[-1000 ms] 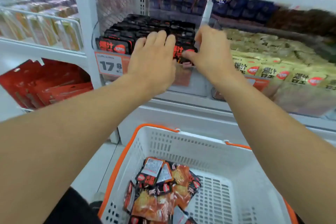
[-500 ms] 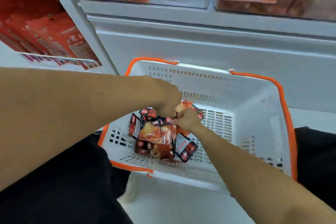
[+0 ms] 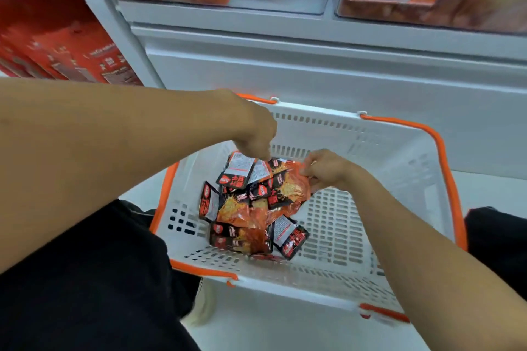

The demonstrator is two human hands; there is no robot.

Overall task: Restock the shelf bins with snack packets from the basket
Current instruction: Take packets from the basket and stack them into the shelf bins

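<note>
White plastic basket (image 3: 336, 285) with orange rims holds the heaped snack packets (image 3: 251, 208). Both hands reach in: right hand (image 3: 325, 169) pinches an orange packet's edge, left hand (image 3: 256, 134) curls onto the topmost packets. Shelf bins (image 3: 308, 0) sit beyond.

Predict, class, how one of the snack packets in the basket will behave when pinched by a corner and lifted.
The snack packets look like thin, glossy film, so one would probably flop and may slip. They seem small and flat, likely light. In the basket they overlap loosely, so a neighbour might drag along. The left hand and right hand pinch edges.
</note>
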